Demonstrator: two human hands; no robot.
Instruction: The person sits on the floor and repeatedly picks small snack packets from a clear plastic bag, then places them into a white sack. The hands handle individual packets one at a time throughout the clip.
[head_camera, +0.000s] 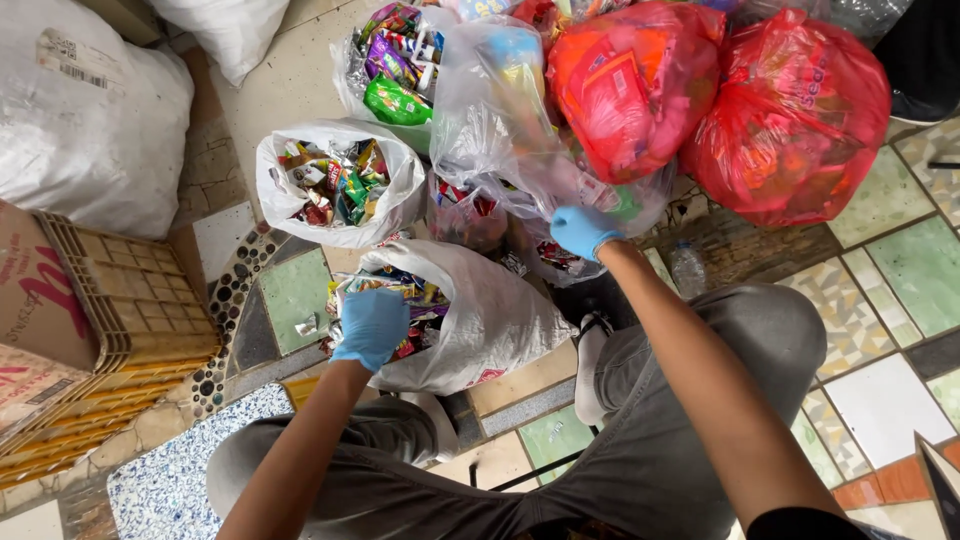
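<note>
The person sits low over a tiled floor (880, 200), knees in grey trousers spread to either side, both hands in blue gloves.

The left hand (370, 325) rests on the open mouth of a white plastic bag (490, 320) that lies near the middle of the scene, between the knees. Its fingers are curled down over a bunch of small, colourful wrappers (425, 300) at the bag's opening; whether they actually pinch any wrapper cannot be told, as the glove hides the tips.

The right hand (583, 230) reaches farther out, to a clear plastic bag (500, 110) stuffed with mixed packaging. Its fingers are closed narrowly on a fold of that bag's film at its lower right edge.

Left of the clear bag, and farther than the left hand, a second white bag (340, 185) stands open, filled with shredded-looking shiny wrappers. At the far edge, a third open bag (395, 60) holds purple and green snack packets. To the right of the clear bag, two red bags (790, 120) bulge, touching each other, and a small clear bottle (688, 268) lies on the floor just below them, beside the right forearm.

On the left side lies a large white sack (85, 120), and nearer than it a yellow plastic crate (130, 320) stands tilted against a cardboard box (35, 300).
</note>
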